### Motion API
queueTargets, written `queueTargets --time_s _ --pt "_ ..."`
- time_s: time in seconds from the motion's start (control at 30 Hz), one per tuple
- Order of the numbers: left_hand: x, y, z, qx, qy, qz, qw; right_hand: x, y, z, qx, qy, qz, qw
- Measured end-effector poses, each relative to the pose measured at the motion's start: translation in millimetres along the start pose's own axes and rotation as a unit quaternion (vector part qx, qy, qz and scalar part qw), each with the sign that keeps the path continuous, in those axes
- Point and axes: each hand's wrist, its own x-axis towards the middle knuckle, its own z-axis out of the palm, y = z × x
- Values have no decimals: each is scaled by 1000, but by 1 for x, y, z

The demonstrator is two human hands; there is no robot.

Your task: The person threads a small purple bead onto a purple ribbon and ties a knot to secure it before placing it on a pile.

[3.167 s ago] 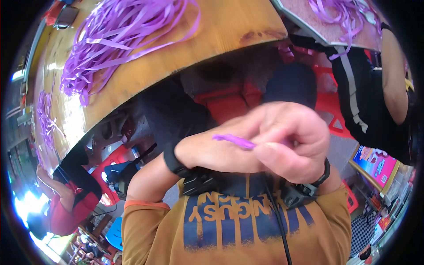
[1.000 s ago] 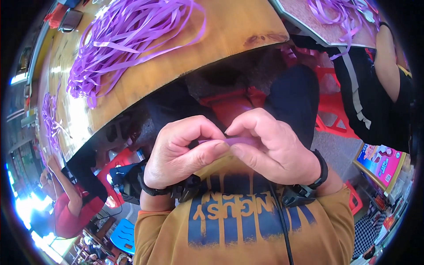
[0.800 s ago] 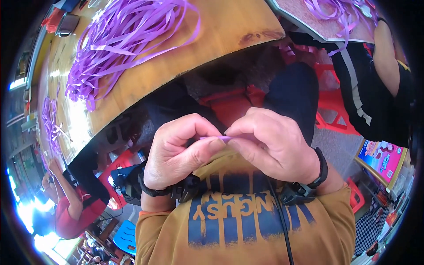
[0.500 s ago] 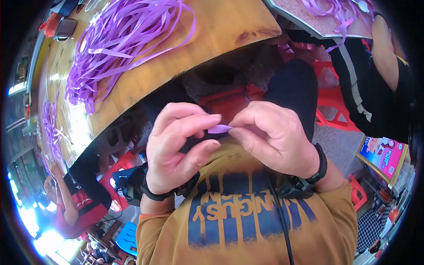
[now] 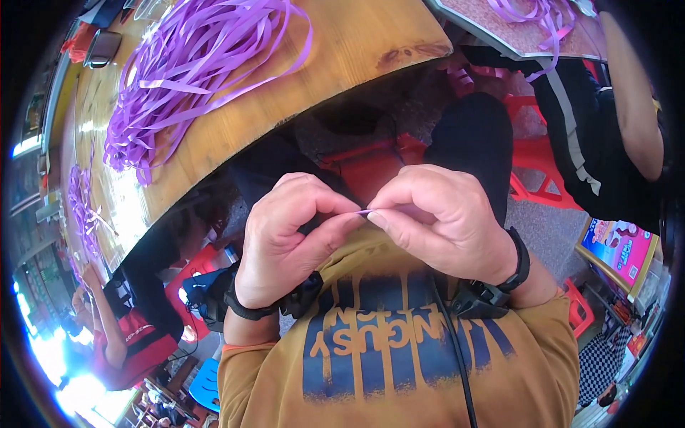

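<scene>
My left hand (image 5: 289, 239) and my right hand (image 5: 442, 222) meet in front of my chest, fingertips almost touching. Between them runs a short bit of purple ribbon (image 5: 364, 212), seen nearly edge-on as a thin line. Thumb and forefinger of each hand pinch it, one at either side. The rest of this ribbon is hidden behind the fingers. Beyond my hands, a big loose heap of purple ribbon (image 5: 193, 78) lies on the wooden table (image 5: 371, 36).
A metal cup (image 5: 104, 47) stands at the table's far left. More ribbon (image 5: 84, 207) lies along the left side. At the right, a co-worker's arm (image 5: 635, 107) is beside a pink-topped table (image 5: 514, 28). Red stools (image 5: 531, 171) and another person in red (image 5: 132, 342) are nearby.
My left thumb and forefinger, apart before, have closed on the ribbon, which has turned from flat to edge-on. My right hand keeps its pinch. The co-worker's arm at the right has shifted.
</scene>
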Motion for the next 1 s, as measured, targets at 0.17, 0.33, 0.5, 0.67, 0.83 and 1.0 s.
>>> queueTargets --time_s 0.17,0.33,0.5,0.67,0.83,1.0 --pt "-9 -10 -6 -284 -22 -108 953 0 3 -1 36 9 18 999" --pt "-7 -9 6 -537 3 -134 833 1 7 4 41 -3 9 999" --pt "-1 -3 13 -413 60 -163 894 3 11 13 8 15 -51 999" --pt "-1 1 11 83 52 19 995 1 16 11 -78 26 -64 995" --pt "1 4 6 79 -29 -9 996 -1 14 5 -44 12 -28 999" --pt "-2 1 3 -158 -77 -136 975 1 13 7 45 39 -6 998"
